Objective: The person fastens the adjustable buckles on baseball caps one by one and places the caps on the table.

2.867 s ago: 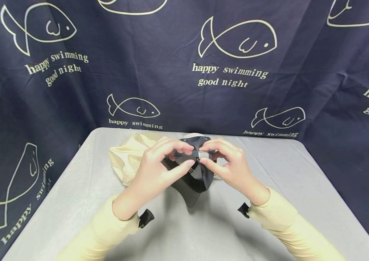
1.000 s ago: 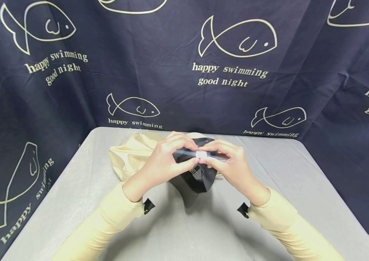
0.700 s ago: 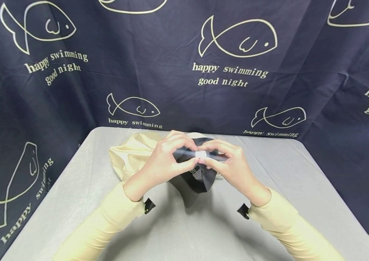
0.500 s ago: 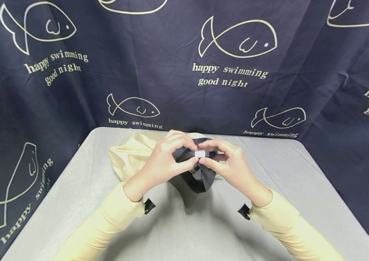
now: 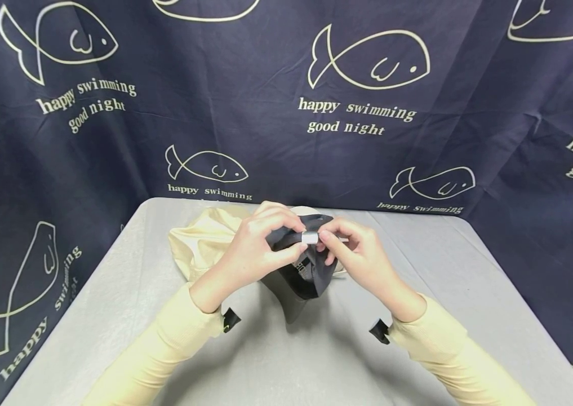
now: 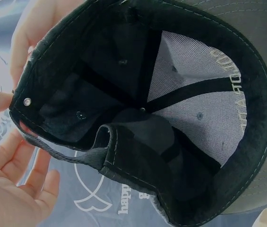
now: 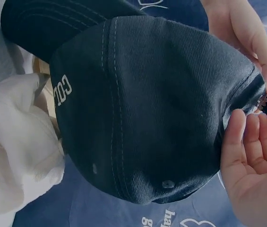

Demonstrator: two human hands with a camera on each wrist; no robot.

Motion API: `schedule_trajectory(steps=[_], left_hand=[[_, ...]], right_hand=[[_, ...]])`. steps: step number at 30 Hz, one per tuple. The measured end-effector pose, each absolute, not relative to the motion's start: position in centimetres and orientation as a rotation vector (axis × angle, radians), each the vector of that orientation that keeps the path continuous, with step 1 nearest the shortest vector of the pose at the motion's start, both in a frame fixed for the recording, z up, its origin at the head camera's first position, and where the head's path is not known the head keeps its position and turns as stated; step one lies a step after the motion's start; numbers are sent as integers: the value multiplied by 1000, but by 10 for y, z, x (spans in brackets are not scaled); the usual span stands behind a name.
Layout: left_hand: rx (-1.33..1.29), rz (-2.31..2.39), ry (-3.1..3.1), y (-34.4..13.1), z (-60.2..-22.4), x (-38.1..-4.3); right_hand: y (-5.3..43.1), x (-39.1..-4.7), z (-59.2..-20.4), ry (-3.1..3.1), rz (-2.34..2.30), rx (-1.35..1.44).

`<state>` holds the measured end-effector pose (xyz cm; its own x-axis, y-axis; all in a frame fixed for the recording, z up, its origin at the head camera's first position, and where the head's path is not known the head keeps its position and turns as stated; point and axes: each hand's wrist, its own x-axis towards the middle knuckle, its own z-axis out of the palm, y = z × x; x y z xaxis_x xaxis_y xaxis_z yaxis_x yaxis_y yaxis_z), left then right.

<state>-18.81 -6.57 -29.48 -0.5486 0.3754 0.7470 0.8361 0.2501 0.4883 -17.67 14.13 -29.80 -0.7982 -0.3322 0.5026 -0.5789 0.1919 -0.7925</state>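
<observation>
I'm looking down at a black cap (image 5: 302, 270) held up above the grey table (image 5: 114, 304), bill pointing down toward me. My left hand (image 5: 253, 248) grips the back of the cap, fingers and thumb curled round the strap end, and in the left wrist view I see the cap's inside with its mesh lining. My right hand (image 5: 354, 254) is close against it, fingertips pinching the small silver buckle (image 5: 309, 238) on the strap; the two hands nearly touch there. In the right wrist view the dark crown fills the picture with pale lettering on it. Behind the cap a cream cloth (image 5: 200, 239) lies bunched on the table, in front of the fish-print curtain (image 5: 367, 113).
</observation>
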Motion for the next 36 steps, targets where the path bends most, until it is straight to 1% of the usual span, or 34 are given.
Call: schedule_trajectory(steps=[15,36], left_hand=[[-1100,-1235,-2057,-66,-295,-189],[-1118,-1225,-2082,-74,-295,-194]], right_hand=[[142,-176,-295,-2363,1799,796],[151,-182,-300,-2346,1756,819]])
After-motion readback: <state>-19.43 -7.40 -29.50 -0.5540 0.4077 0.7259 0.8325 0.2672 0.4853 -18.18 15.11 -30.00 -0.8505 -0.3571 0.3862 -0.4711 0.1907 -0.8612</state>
